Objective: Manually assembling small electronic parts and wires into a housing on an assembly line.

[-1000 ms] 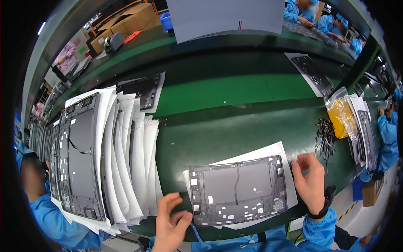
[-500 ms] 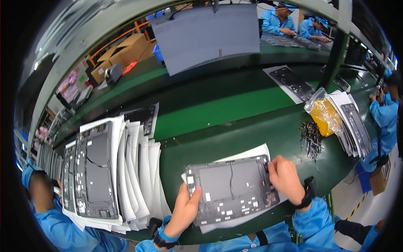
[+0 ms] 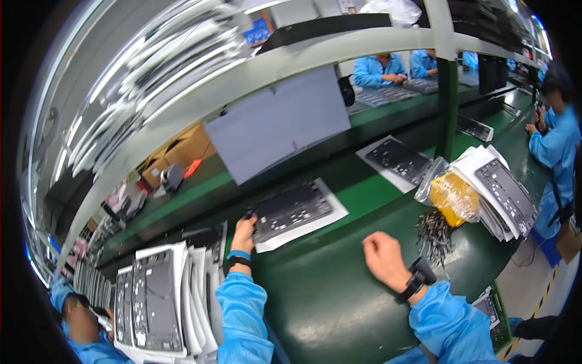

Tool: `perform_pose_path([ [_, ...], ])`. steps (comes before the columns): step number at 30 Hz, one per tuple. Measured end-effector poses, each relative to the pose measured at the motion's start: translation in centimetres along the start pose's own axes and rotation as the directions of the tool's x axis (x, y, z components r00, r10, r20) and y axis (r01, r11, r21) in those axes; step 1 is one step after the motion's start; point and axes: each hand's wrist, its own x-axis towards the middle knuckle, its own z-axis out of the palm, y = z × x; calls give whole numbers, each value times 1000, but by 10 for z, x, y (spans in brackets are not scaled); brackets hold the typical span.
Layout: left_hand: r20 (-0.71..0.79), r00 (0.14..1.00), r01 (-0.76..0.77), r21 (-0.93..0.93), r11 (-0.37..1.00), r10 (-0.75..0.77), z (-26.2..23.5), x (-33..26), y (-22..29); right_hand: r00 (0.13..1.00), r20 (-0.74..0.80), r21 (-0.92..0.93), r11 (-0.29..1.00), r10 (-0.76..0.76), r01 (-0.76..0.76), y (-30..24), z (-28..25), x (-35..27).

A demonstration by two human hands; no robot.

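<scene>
A dark tablet housing (image 3: pixel 290 210) with small white patches rests on a white sheet (image 3: pixel 334 209) on the green belt at the back. My left hand (image 3: pixel 244 235) is closed on its left edge, with my arm stretched forward. My right hand (image 3: pixel 387 259) hovers over the green worktop, apart from the housing. Its fingers are curled in, so whether anything is inside is hidden. A heap of thin black cables (image 3: pixel 434 236) lies just right of that hand. Beside the heap is a yellow packet in clear plastic (image 3: pixel 453 197).
At the left stands a stack of similar housings (image 3: pixel 159 297) interleaved with white sheets. Another housing (image 3: pixel 397 159) lies farther along the belt, and more are piled at the right (image 3: pixel 506 191). A green post (image 3: pixel 447 109) rises behind. Co-workers sit left, right and across.
The housing and its sheet have gone from the near worktop forward onto the belt. My right hand has let go of it; my left still holds its edge. The view has shifted.
</scene>
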Motion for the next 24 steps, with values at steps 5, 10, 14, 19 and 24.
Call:
perform_pose_path([
  [5,-201,833,60,959,276,515,10,-4,24,988,102,-14,993,-118,120,-7,1,-6],
  [10,252,916,-235,-296,926,313,158,-164,44,984,-22,161,971,-174,176,-14,-20,-2],
  [14,425,874,-68,-374,925,236,174,-264,60,941,-109,248,908,-321,338,-55,-21,-2],
  [19,434,856,-109,-377,920,280,176,-277,48,849,-110,341,783,-517,521,-68,-23,-3],
  [24,446,849,-138,-330,934,284,165,-266,34,870,-31,352,809,-492,470,-65,-18,-8],
])
